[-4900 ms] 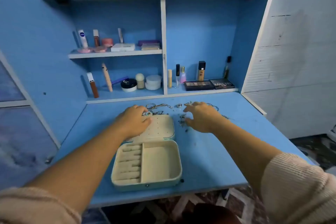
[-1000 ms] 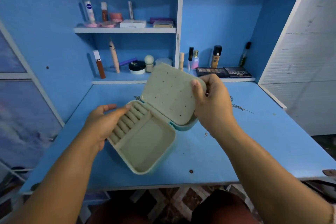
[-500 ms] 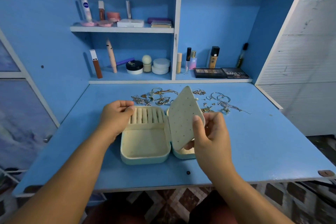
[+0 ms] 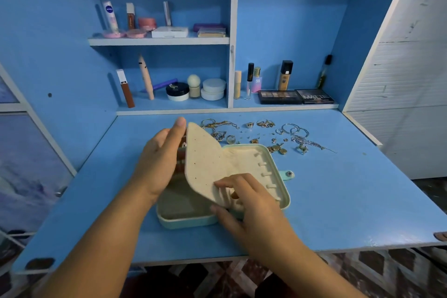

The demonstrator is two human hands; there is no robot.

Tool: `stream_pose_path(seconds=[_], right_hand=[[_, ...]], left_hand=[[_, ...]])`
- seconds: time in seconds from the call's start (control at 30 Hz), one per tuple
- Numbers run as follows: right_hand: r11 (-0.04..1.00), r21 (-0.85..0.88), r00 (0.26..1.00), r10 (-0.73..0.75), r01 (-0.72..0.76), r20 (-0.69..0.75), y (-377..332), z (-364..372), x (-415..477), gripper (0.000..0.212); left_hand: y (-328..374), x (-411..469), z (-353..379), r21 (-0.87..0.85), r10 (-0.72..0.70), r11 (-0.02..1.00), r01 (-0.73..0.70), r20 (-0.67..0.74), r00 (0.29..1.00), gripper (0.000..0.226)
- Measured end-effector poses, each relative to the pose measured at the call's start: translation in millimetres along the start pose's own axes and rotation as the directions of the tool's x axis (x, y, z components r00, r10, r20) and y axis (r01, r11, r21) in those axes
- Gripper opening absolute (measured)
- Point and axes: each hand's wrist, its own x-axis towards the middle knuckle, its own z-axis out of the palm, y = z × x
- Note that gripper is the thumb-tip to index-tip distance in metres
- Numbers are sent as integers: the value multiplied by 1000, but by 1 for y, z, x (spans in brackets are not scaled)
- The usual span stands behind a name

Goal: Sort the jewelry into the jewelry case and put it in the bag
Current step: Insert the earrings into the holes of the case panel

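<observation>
A mint-green jewelry case (image 4: 281, 176) lies open on the blue desk (image 4: 338, 201), cream inside. Its perforated middle flap (image 4: 205, 164) stands tilted up between the two halves. My left hand (image 4: 159, 159) rests flat against the flap's left side, fingers straight, covering the ring rolls. My right hand (image 4: 244, 201) pinches the flap's lower edge. Loose jewelry (image 4: 273, 135) — rings, hoops, chains, pendants — lies scattered behind the case. No bag is in view.
Cosmetics fill the shelves behind: bottles, jars and two eyeshadow palettes (image 4: 295, 96) on the lower shelf, tubes and compacts on the upper shelf (image 4: 159, 41). A white wall panel (image 4: 411, 80) stands at the right.
The case has been turned and set flat, hinge now running front to back. The flap has swung leftward; my left hand moved from the case rim up against the flap.
</observation>
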Motion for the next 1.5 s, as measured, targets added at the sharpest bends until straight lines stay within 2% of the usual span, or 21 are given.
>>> stream_pose_path(seconds=[0.07, 0.17, 0.23, 0.33, 0.4, 0.5, 0.57, 0.7, 0.83, 0.93, 1.07, 1.33, 1.43, 1.5], right_hand=[[1000, 4, 999, -27, 26, 46, 2, -3, 0, 36], [997, 53, 990, -54, 47, 132, 8, -18, -1, 36], [998, 38, 994, -49, 45, 96, 19, -33, 4, 27], [993, -84, 996, 87, -86, 6, 54, -60, 25, 17], [958, -223, 984, 177, -180, -34, 83, -77, 43, 19], [882, -383, 954, 299, -274, 7, 114, -95, 67, 25], [861, -447, 942, 319, -241, 108, 124, -98, 81, 29], [877, -463, 933, 265, -128, 243, 130, -92, 96, 32], [891, -452, 940, 198, -54, 278, 140, -82, 100, 25], [896, -439, 948, 189, -59, 257, 144, -82, 101, 17], [888, -455, 944, 199, -61, 261, 147, -81, 105, 17], [905, -423, 942, 187, -55, 278, 131, -72, 116, 21], [887, -461, 931, 204, -44, 304, 129, -67, 122, 18], [875, -480, 922, 232, -58, 310, 130, -66, 125, 15]], left_hand=[[0, -2, 2, -80, -43, 996, 46, 36, 998, 65], [-2, -3, 6, -161, -43, 986, 40, -13, 999, 41], [-3, -4, 8, -218, -63, 974, 62, 1, 998, 40], [-5, -4, 13, -287, -52, 957, 52, 9, 999, 37], [-7, -5, 16, -318, -34, 947, 32, 0, 999, 35], [-9, -6, 16, -336, -25, 942, 18, -19, 1000, 34], [-10, -7, 14, -330, -29, 944, 21, -18, 999, 42], [-10, -8, 13, -311, -31, 950, 22, -25, 999, 52], [-9, -9, 14, -291, -43, 956, 37, -14, 999, 48], [-8, -10, 13, -256, -23, 966, 24, 5, 1000, 68], [-8, -9, 10, -244, -42, 968, 50, 38, 998, 96], [-7, -8, 9, -263, -62, 962, 69, 35, 997, 94], [-9, -7, 8, -278, -68, 958, 72, 21, 997, 75], [-11, -8, 8, -280, -58, 958, 62, 24, 998, 70]])
